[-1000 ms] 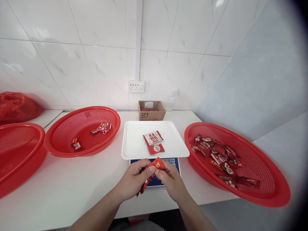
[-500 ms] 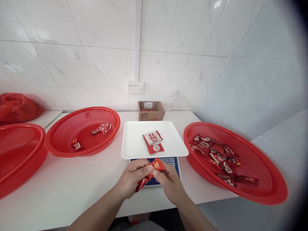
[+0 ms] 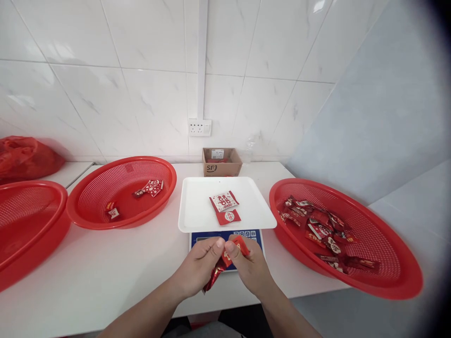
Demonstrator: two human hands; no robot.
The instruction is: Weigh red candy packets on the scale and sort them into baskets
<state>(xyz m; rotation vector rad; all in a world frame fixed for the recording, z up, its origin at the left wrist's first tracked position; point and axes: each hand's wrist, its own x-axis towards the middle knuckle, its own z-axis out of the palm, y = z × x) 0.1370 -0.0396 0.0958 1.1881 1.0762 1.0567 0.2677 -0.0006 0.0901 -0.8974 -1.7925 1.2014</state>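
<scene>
My left hand [image 3: 199, 267] and my right hand [image 3: 248, 267] meet just in front of a blue scale [image 3: 225, 241], both pinching red candy packets [image 3: 225, 260]. One packet pokes up at my right fingertips, another hangs below my left fingers. The scale's white tray [image 3: 197, 206] carries a white-and-red packet [image 3: 224, 202] and a smaller red packet [image 3: 228, 217]. To the right, a red basket [image 3: 387, 281] holds several packets [image 3: 322, 232]. A second red basket [image 3: 121, 164] on the left holds a few packets [image 3: 150, 188].
A third red basket [image 3: 21, 234] lies at the far left, with a red plastic bag [image 3: 24, 157] behind it. A small cardboard box [image 3: 221, 162] and a clear bottle [image 3: 250, 150] stand against the tiled wall below a socket [image 3: 199, 127]. The white table ends near my arms.
My hands have shifted slightly; the upper packet dropped lower and turned toward my right fingers. The scale tray and the baskets are unchanged.
</scene>
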